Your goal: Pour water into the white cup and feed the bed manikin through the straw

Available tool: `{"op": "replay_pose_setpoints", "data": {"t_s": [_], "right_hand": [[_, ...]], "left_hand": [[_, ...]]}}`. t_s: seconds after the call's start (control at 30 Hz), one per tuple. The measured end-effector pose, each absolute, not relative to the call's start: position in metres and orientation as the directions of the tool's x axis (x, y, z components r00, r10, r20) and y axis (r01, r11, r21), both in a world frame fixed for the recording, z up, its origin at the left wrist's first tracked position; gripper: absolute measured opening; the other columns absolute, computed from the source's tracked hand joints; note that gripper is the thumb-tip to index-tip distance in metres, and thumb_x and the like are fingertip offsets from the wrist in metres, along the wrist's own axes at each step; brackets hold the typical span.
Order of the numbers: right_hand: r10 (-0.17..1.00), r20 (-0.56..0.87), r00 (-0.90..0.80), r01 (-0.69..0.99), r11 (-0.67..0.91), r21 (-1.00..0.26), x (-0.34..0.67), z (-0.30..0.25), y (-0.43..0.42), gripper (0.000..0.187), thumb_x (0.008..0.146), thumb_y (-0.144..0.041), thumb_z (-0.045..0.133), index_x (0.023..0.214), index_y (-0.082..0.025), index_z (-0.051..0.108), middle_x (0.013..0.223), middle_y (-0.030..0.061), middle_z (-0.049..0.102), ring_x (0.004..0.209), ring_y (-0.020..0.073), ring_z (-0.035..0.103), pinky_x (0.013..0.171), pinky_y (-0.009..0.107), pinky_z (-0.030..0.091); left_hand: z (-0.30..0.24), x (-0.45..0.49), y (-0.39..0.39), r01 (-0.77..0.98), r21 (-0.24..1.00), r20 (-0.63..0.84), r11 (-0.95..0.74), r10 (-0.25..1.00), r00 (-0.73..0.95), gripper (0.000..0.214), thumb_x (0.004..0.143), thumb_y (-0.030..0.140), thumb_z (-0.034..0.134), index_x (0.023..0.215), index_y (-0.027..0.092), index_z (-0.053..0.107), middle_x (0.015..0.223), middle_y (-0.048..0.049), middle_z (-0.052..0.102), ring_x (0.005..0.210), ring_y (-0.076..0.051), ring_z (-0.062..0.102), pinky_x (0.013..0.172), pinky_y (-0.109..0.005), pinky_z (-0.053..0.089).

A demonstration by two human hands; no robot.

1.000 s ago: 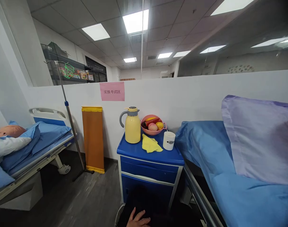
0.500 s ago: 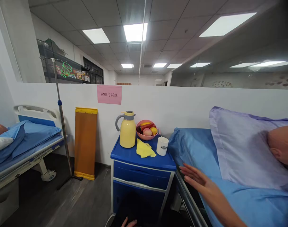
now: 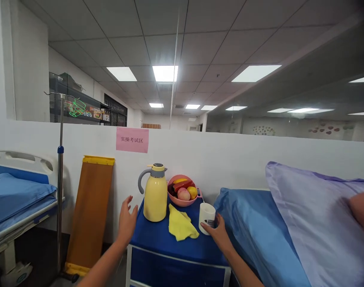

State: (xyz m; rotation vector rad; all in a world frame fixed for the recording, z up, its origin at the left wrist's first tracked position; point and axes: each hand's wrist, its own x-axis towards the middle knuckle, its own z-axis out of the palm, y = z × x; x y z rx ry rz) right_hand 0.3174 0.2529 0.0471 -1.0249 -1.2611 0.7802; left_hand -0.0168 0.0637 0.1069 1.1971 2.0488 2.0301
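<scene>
On the blue top of the bedside cabinet (image 3: 152, 239) stands a white mug (image 3: 206, 213) with a dark print and a thin stick or handle showing at its rim. My right hand (image 3: 220, 233) is around the mug's lower right side, thumb across its front; the far fingers are partly hidden. My left hand (image 3: 128, 219) is raised left of the yellow thermos jug (image 3: 155, 199), fingers curved and apart, touching nothing. A yellow cloth (image 3: 182, 225) lies between jug and mug. Behind it, a pink basket (image 3: 182, 202) holds fruit, including a yellow one (image 3: 192, 193).
At right, a bed with a blue sheet (image 3: 244, 223) and lilac pillow (image 3: 313, 211) bears a manikin's head (image 3: 363, 211). Left are an IV pole (image 3: 60, 191), a brown board (image 3: 91, 211) and another bed (image 3: 20, 207). A pink sign (image 3: 132, 140) hangs on the wall.
My right hand has moved from beside the bed onto the mug. My left hand has risen from the bottom edge to near the jug. The view has moved closer to the cabinet.
</scene>
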Motion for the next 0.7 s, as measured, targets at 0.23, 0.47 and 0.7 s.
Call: {"op": "replay_pose_setpoints", "data": {"t_s": [0.23, 0.47, 0.7], "right_hand": [[0.933, 0.319, 0.168, 0.032, 0.319, -0.947, 0.293, 0.056, 0.265, 0.069, 0.038, -0.052, 0.080, 0.094, -0.020, 0.055, 0.087, 0.0069, 0.066, 0.094, 0.0378, 0.064, 0.083, 0.047, 0.052], [0.916, 0.357, 0.183, -0.018, 0.367, -0.930, 0.284, 0.060, 0.234, 0.059, 0.039, -0.051, 0.080, 0.086, -0.025, 0.056, 0.076, 0.0020, 0.069, 0.080, 0.0345, 0.067, 0.074, 0.045, 0.054], [0.923, 0.373, 0.099, -0.059, 0.380, -0.923, 0.269, 0.087, 0.173, 0.055, 0.050, -0.054, 0.078, 0.091, -0.020, 0.061, 0.080, 0.0042, 0.072, 0.084, 0.0327, 0.068, 0.074, 0.040, 0.054]], "left_hand": [[0.180, -0.057, 0.148, 0.544, 0.832, 0.503, -0.106, 0.557, -0.661, 0.041, 0.082, 0.025, 0.054, 0.121, 0.015, 0.050, 0.119, -0.0131, 0.061, 0.112, -0.024, 0.058, 0.093, -0.035, 0.045], [0.201, -0.056, 0.161, 0.567, 0.820, 0.495, -0.076, 0.591, -0.637, 0.019, 0.083, 0.038, 0.050, 0.074, 0.021, 0.051, 0.064, 0.0025, 0.055, 0.065, -0.017, 0.055, 0.059, -0.026, 0.038], [0.215, -0.019, 0.143, 0.606, 0.794, 0.518, -0.034, 0.558, -0.648, 0.034, 0.082, 0.046, 0.047, 0.059, 0.022, 0.046, 0.057, 0.0020, 0.051, 0.061, -0.016, 0.050, 0.055, -0.026, 0.033]]}}
